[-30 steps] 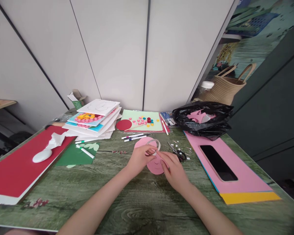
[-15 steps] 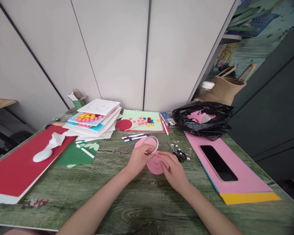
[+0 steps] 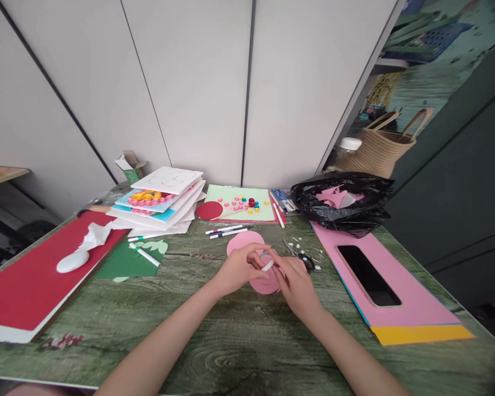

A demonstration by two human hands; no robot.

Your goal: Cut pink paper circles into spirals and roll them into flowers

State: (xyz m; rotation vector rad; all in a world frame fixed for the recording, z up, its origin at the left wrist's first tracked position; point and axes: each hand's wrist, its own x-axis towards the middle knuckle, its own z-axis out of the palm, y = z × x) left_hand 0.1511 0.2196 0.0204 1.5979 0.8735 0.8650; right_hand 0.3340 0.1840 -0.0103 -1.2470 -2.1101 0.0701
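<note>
Both hands meet over the middle of the table around a small roll of white tape (image 3: 268, 265), now seen nearly edge-on. My left hand (image 3: 241, 269) grips the roll from its left side, thumb below and fingers above. From the right, my right hand (image 3: 295, 278) has its fingertips closed at the roll's upper right edge; whether they pinch the tape's end is too small to tell. Beneath them lies a pink paper cutout of rounded shapes (image 3: 244, 240), its lower round part (image 3: 264, 286) partly covered by the hands. Black-handled scissors (image 3: 307, 261) lie just beyond my right hand.
White-barrelled markers (image 3: 229, 233) lie behind the cutout. Further back are a pale green sheet with coloured beads (image 3: 235, 192) and stacked boards (image 3: 169, 179). A black plastic bag (image 3: 342, 220) and phone (image 3: 369, 275) are right; red board (image 3: 33, 286) and green paper (image 3: 127, 264) left.
The roll of tape has been turned from showing its open ring to edge-on and brought lower, toward me. My right hand has moved from the cutout up to the roll.
</note>
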